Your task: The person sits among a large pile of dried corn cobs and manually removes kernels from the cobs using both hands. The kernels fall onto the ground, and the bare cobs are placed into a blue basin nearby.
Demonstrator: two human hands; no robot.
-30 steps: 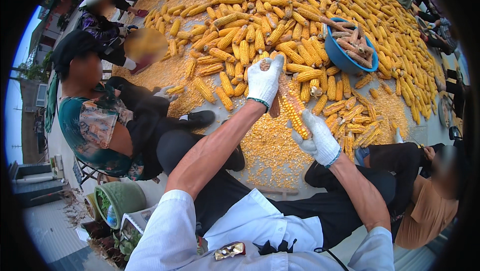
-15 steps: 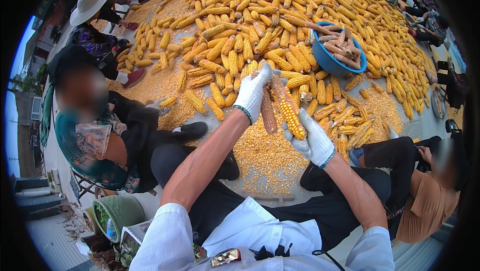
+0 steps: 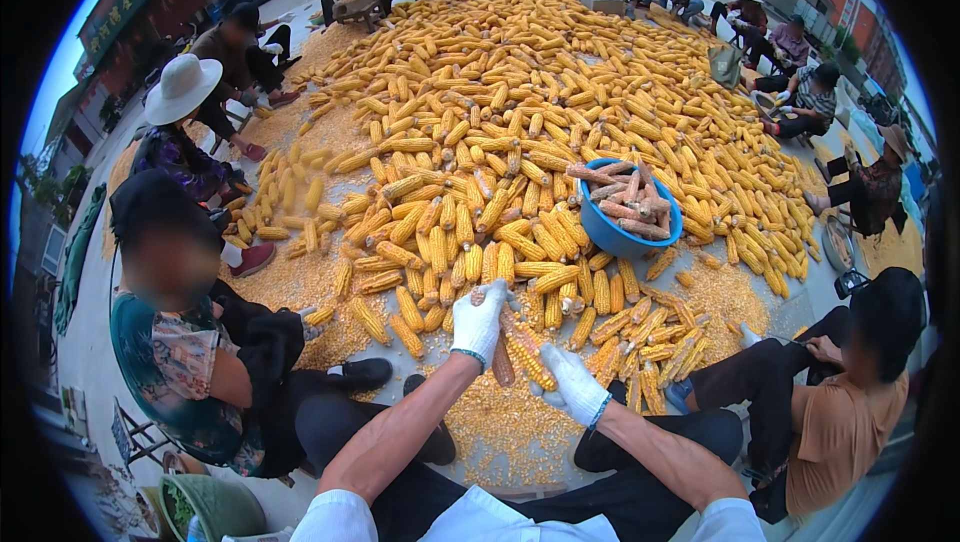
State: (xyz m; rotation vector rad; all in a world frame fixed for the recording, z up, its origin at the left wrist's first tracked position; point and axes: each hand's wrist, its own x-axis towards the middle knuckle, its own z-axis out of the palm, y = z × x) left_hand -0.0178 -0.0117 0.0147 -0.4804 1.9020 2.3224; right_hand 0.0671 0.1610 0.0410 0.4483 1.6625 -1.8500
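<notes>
My left hand (image 3: pixel 478 324), in a white work glove, is closed around a bare reddish-brown corn cob (image 3: pixel 503 366) that points down toward me. Against it lies a partly shelled ear of corn (image 3: pixel 530 358), its upper end touching my left fingers. My right hand (image 3: pixel 574 385), gloved as well, grips the lower end of that ear. Loose yellow kernels (image 3: pixel 500 442) cover the ground below both hands, between my knees. Just beyond my hands rises a large heap of corn ears (image 3: pixel 470 152).
A blue basin (image 3: pixel 625 240) full of bare cobs rests on the heap, right of centre. Partly shelled ears (image 3: pixel 650 342) lie to my right. One person (image 3: pixel 190 342) sits close on my left, another (image 3: pixel 840 402) on my right. Several more sit around the heap. A green pot (image 3: pixel 215 507) stands lower left.
The view has tilted up, so the far side of the heap and more seated people show. My hands appear lower in the picture, still holding the cob and the ear together.
</notes>
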